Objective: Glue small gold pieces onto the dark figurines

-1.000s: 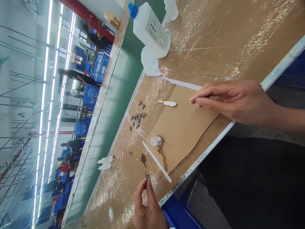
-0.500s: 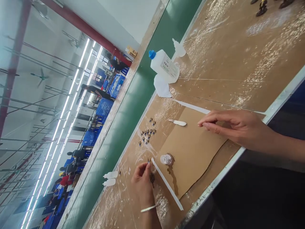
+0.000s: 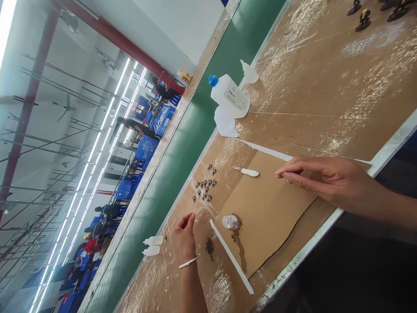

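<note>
My left hand (image 3: 185, 234) is closed, thumb and forefinger together, and nothing shows at its tips. It hovers left of a cluster of tiny dark-blue and gold figure pieces (image 3: 204, 184). Beside its wrist lies a small heap of dark bits (image 3: 209, 247). My right hand (image 3: 322, 176) hangs over the right edge of a cardboard sheet (image 3: 270, 208), thumb and forefinger pinched; anything between them is too small to make out. On the cardboard are a small clear cup (image 3: 231, 222) with a wet stain around it and a white-handled knife (image 3: 249, 172).
A large white bottle with a blue cap (image 3: 232, 95) and a small nozzle bottle (image 3: 250, 73) stand at the table's far edge. Two small white bottles (image 3: 153, 240) lie at left. Dark figurines (image 3: 363, 21) stand at upper right. People work in the background.
My left hand has moved left, away from the cardboard; the small piece at its fingertips is gone from them, and one more piece shows at the cluster's near edge. My right hand keeps its pinch.
</note>
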`<action>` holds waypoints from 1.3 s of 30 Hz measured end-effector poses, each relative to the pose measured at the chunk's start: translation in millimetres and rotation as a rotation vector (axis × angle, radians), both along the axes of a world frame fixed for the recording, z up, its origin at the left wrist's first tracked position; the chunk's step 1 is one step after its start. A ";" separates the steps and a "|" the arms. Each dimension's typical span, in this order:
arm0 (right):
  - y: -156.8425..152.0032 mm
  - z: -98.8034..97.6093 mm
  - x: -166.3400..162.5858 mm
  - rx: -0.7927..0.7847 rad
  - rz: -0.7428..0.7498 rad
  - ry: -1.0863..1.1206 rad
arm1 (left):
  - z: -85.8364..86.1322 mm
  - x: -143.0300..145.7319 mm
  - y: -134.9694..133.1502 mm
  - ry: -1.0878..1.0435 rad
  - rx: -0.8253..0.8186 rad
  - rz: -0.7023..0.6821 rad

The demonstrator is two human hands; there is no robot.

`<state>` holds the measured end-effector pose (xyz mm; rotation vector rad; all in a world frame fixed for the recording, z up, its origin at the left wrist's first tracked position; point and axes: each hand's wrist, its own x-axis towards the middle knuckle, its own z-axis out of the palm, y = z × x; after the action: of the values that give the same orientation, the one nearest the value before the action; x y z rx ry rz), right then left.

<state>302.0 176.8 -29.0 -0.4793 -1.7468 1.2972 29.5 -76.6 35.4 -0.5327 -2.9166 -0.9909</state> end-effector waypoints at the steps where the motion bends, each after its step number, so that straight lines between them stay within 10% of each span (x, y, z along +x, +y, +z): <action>1: 0.3 0.1 0.0 0.005 -0.003 0.005 | 2.5 5.3 -12.8 0.017 -0.016 0.020; 10: -3.7 1.5 0.6 0.004 -0.028 -0.048 | -20.9 52.0 -88.2 0.047 -0.177 0.025; 24: -6.1 4.9 -0.4 -0.070 -0.041 -0.102 | -37.6 52.1 -78.1 0.248 -0.277 -0.299; 39: -4.3 2.7 1.0 0.016 -0.017 -0.066 | -38.1 117.9 -78.4 0.055 -0.194 -0.116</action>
<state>303.0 172.5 -26.2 -0.5321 -1.8027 1.2673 147.4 -155.0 -2.8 -0.7323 -2.9785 -0.6925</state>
